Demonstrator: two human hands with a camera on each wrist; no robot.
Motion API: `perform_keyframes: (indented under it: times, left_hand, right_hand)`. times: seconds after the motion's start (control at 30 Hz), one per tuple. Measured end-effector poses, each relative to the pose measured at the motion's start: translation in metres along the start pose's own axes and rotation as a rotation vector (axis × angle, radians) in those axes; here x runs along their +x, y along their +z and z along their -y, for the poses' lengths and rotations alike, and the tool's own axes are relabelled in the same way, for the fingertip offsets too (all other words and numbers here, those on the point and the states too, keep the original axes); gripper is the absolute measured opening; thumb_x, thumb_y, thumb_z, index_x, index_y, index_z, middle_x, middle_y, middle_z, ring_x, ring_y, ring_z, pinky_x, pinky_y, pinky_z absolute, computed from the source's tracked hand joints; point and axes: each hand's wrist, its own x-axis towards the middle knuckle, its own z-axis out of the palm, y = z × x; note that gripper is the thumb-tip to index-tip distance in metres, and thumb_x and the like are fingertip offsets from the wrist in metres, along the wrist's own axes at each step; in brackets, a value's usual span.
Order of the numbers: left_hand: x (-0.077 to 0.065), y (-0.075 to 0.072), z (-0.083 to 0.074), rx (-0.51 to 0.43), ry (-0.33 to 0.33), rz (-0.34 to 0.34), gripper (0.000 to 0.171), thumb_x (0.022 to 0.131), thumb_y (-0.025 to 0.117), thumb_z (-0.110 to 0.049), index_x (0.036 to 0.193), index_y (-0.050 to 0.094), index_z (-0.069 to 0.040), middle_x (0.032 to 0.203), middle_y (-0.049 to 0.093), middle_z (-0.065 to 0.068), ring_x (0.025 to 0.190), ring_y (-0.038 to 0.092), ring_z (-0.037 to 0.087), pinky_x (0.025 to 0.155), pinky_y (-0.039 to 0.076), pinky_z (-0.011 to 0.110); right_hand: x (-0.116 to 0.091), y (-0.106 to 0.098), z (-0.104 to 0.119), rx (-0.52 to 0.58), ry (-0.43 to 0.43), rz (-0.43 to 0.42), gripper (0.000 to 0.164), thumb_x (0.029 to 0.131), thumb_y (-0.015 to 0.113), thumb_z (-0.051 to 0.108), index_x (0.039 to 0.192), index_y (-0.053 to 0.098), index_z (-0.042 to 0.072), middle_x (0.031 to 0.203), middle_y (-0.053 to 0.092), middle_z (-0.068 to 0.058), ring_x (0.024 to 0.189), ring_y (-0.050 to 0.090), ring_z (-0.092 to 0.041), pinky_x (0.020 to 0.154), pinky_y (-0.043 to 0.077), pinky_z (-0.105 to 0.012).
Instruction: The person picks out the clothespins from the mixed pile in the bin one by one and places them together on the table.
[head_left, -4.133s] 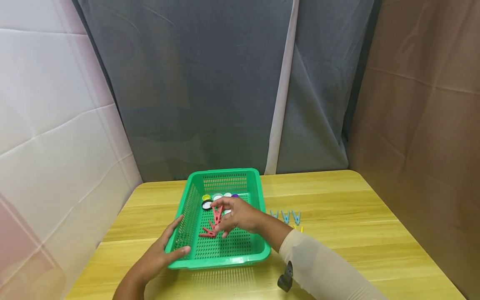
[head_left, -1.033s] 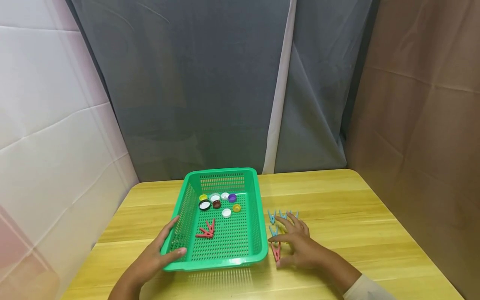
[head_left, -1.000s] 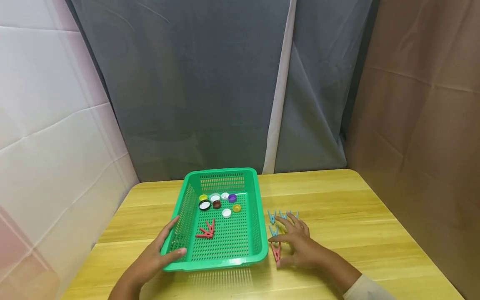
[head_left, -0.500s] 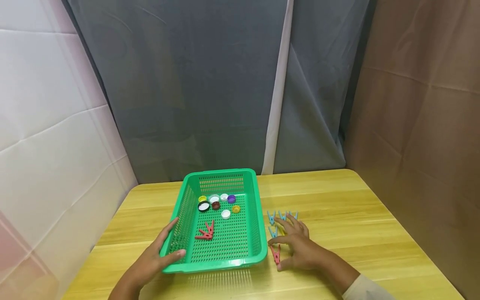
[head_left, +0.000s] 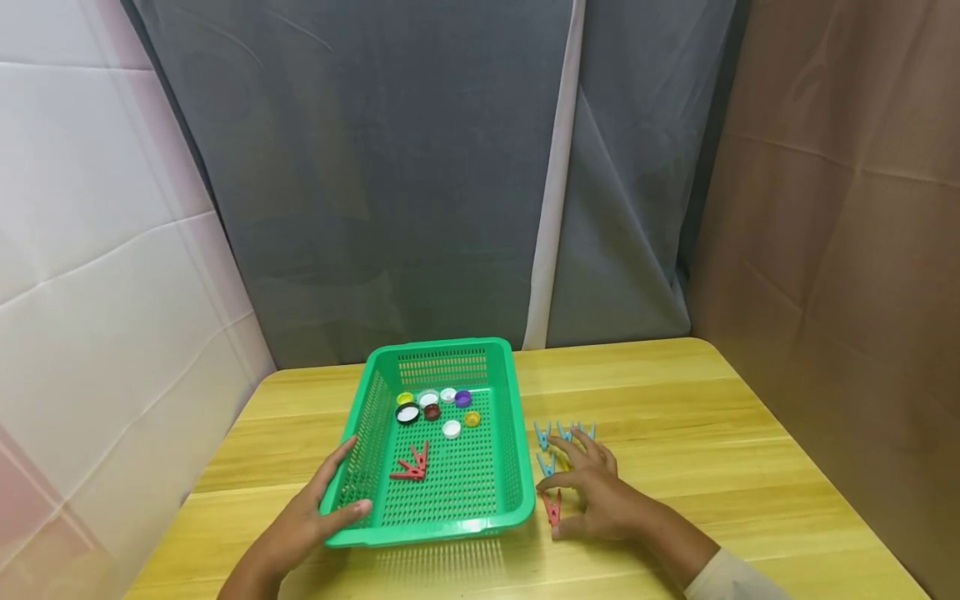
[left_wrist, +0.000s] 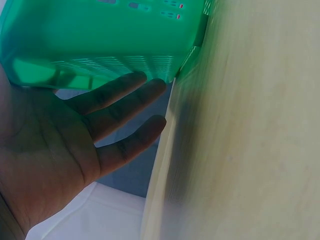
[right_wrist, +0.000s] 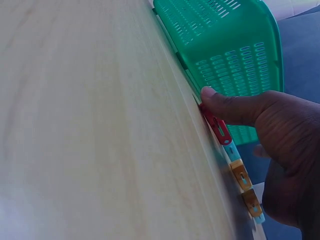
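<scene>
My left hand [head_left: 303,521] holds the near-left corner of a green plastic basket [head_left: 431,527], thumb over the rim; in the left wrist view its lower fingers [left_wrist: 125,102] extend beside the basket wall. Right of the basket, my right hand [head_left: 600,500] has thumb and index finger at opposite ends of a red clothespin [head_left: 552,507], which lies on the table. In the right wrist view the thumb touches that clothespin's near end. Blue clothespins [head_left: 546,464] lie beyond; yellow ones [right_wrist: 242,175] are mostly hidden under the hand in the head view.
Inside the basket are two red clothespins [head_left: 412,465] and several bottle caps, among them a purple cap [head_left: 462,399] and a white cap [head_left: 452,429]. The wooden table [head_left: 675,400] ends at a grey curtain [head_left: 420,208] behind.
My right hand has left the basket's inside and come down on the table at its right, where the red clothespin now lies. Over the last second both hands stay nearly still.
</scene>
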Motion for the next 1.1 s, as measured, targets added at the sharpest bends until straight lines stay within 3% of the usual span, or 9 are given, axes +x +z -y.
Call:
perform_keyframes:
  times: [0.4,0.5,0.77,0.93,1.1]
  left_hand:
    - [0.000,0.000,0.000,-0.014,0.011,0.006,0.098,0.105,0.071,-0.023,0.178,0.005,-0.026,0.179,0.009,0.033,0.150,0.042,0.062,0.110,0.047,0.071]
    - [0.000,0.000,-0.001,-0.016,0.011,0.008,0.098,0.105,0.071,-0.022,0.178,0.005,-0.026,0.179,0.009,0.033,0.150,0.042,0.061,0.110,0.047,0.071]
    - [0.001,0.000,-0.002,0.007,0.017,-0.004,0.098,0.106,0.071,-0.026,0.178,0.005,-0.027,0.179,0.012,0.032,0.151,0.041,0.061,0.111,0.046,0.073]
    - [-0.001,0.001,-0.003,0.004,0.011,-0.008,0.096,0.106,0.071,-0.029,0.177,0.007,-0.029,0.181,0.009,0.029,0.156,0.033,0.063,0.114,0.040,0.078]
    - [-0.003,0.001,-0.002,0.018,0.009,-0.012,0.094,0.106,0.070,-0.032,0.177,0.008,-0.030,0.181,0.012,0.030,0.157,0.030,0.064,0.115,0.038,0.081]
  right_hand:
    - [0.002,-0.003,0.003,0.022,0.002,-0.028,0.065,0.078,0.098,0.037,0.138,0.075,0.030,0.180,0.027,-0.016,0.166,0.003,-0.054,0.119,0.005,-0.086]
    - [0.003,-0.007,0.007,0.052,0.008,-0.036,0.065,0.079,0.099,0.033,0.139,0.074,0.024,0.180,0.026,-0.015,0.166,0.001,-0.053,0.119,0.004,-0.087]
    - [0.007,-0.022,0.020,0.059,-0.008,-0.150,0.062,0.076,0.101,0.022,0.133,0.076,0.017,0.175,0.035,-0.013,0.163,0.011,-0.055,0.111,0.011,-0.096]
    - [0.010,-0.029,0.025,0.099,-0.014,-0.215,0.058,0.075,0.099,0.015,0.128,0.078,0.022,0.173,0.040,-0.010,0.163,0.012,-0.052,0.109,0.008,-0.097]
    - [0.020,-0.035,0.040,0.092,-0.081,-0.253,0.056,0.075,0.099,0.017,0.126,0.077,0.026,0.171,0.043,-0.008,0.163,0.014,-0.049,0.113,0.012,-0.092]
